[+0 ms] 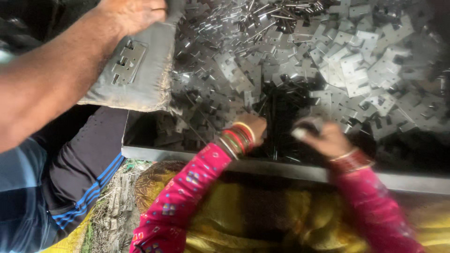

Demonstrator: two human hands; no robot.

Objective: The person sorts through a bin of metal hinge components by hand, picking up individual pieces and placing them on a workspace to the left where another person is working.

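Hundreds of flat hinge plates (356, 70) fill the tray (281, 169); a co-worker's hand (133, 14) holds a grey pad (140, 79) at top left. Step looks like sorting in the dark pin pile (281, 107) mid-heap. Left hand (252, 126): fingers curled down into the pins, grip can't be told. Right hand (328, 140), blurred, just beside the pile, seems curled round a small grey piece (307, 127). Next pick likely needs a fine pinch.

1. Loose metal plates (356, 70) heaped over the tray, no bare patch around the dark pin pile (281, 112).
2. Left hand (253, 125) and right hand (323, 138) fill the near side of the pin pile.
3. Co-worker's forearm (51, 79) and grey pad (136, 70) block left of the pin pile.
4. Tray rim (281, 168) bars low entry.
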